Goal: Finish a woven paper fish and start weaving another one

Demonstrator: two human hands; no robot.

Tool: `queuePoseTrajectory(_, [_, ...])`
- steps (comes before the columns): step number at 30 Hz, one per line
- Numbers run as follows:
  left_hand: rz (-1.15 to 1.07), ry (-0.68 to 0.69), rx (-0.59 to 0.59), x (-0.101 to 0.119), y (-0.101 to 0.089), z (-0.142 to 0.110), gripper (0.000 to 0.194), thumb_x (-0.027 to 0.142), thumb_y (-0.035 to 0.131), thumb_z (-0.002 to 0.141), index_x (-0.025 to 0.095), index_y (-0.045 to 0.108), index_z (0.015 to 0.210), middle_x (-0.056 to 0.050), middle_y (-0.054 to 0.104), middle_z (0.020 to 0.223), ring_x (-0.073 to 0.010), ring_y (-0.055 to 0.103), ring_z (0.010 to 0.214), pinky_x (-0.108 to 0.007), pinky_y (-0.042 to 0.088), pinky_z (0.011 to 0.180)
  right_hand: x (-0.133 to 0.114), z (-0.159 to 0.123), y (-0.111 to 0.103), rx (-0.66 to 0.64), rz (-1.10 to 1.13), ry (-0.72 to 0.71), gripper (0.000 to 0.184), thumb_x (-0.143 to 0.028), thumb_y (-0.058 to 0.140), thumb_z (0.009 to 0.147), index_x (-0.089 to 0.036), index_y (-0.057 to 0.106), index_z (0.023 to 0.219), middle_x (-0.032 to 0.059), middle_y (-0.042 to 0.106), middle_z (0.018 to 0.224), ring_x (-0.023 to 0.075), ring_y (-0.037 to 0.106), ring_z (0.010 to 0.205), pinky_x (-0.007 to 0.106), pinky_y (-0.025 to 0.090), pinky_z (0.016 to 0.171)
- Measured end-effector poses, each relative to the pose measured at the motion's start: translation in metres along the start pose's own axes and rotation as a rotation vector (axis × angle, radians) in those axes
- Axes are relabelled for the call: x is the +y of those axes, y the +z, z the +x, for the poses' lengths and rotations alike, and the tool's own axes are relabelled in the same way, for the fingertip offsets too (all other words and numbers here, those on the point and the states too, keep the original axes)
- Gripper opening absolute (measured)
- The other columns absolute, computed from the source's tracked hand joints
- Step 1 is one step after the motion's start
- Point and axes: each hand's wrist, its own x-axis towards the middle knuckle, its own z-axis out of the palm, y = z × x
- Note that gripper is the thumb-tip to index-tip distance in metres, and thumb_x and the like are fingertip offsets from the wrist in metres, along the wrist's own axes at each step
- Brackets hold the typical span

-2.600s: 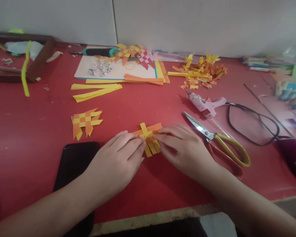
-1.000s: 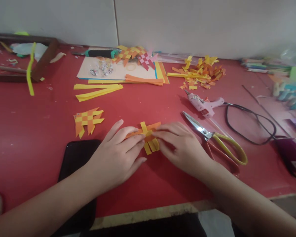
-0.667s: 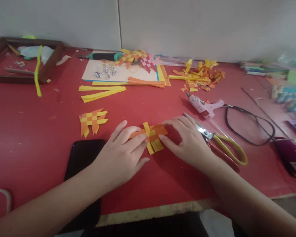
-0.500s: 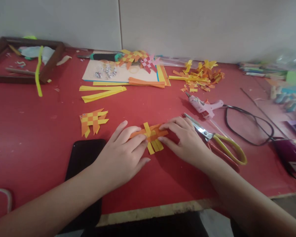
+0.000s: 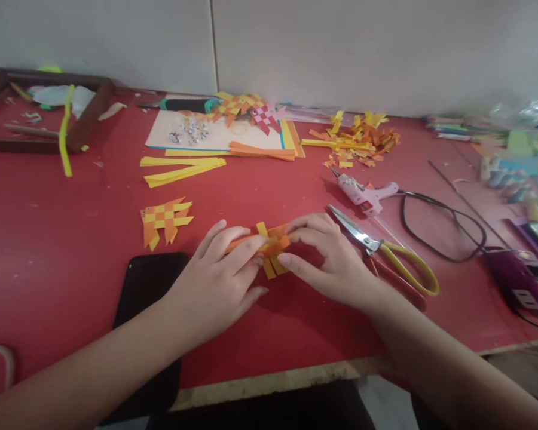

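Observation:
Orange and yellow paper strips [image 5: 273, 243], woven together, lie between my two hands on the red tabletop. My left hand [image 5: 228, 266] presses on their left part, its fingertips over the weave and its palm down. At the right end, my right hand [image 5: 325, 254] has thumb and fingers closed about the orange strips. Yellow strip ends stick out above and below the weave, partly covered by my fingers. A finished woven paper fish [image 5: 165, 220] in the same colours lies to the left, just above a black phone [image 5: 155, 280] partly under my left forearm.
Scissors [image 5: 367, 239] with yellow and red handles lie open-bladed beside my right hand. Behind them is a pink glue gun [image 5: 366, 194] with a cable. Loose yellow strips [image 5: 183, 173], paper scraps [image 5: 363, 140] and a wooden frame [image 5: 78, 134] stand farther back.
My right fingers and thumb have closed in on the right ends of the orange strips, which now show less. The left hand keeps its hold. The whole view has shifted slightly.

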Motion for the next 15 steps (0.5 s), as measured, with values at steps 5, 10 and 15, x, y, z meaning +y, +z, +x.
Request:
queuePoseTrajectory(5, [0.005, -0.002, 0.010, 0.000, 0.000, -0.001, 0.031, 0.032, 0.058, 0.092, 0.008, 0.072, 0.106, -0.014, 0.063, 0.129, -0.0351, 0.049, 0.117, -0.059, 0.035, 0.110, -0.006, -0.002, 0.003, 0.042, -0.043, -0.055, 0.007, -0.028, 0.063, 0.087, -0.021, 0.064, 0.088, 0.0038, 0.068, 0.094, 0.0207, 0.058, 0.091, 0.040, 0.041, 0.083])
queuePoseTrajectory(10, [0.000, 0.003, 0.000, 0.000, 0.000, -0.001, 0.034, 0.034, 0.057, 0.093, 0.008, 0.071, 0.110, -0.012, 0.066, 0.122, -0.0331, 0.050, 0.112, -0.058, 0.036, 0.109, 0.004, -0.002, 0.012, 0.208, -0.206, 0.018, 0.013, -0.032, 0.065, 0.085, -0.021, 0.059, 0.086, 0.0043, 0.068, 0.087, 0.0229, 0.060, 0.085, 0.043, 0.042, 0.086])
queuePoseTrajectory(15, [-0.029, 0.010, -0.017, -0.001, 0.000, 0.001, 0.036, 0.035, 0.056, 0.094, 0.009, 0.070, 0.114, -0.009, 0.070, 0.115, -0.0324, 0.049, 0.111, -0.058, 0.033, 0.110, 0.013, -0.002, 0.014, 0.285, -0.351, 0.068, 0.015, -0.028, 0.066, 0.083, -0.021, 0.054, 0.090, 0.0063, 0.065, 0.091, 0.0260, 0.057, 0.091, 0.044, 0.042, 0.087])
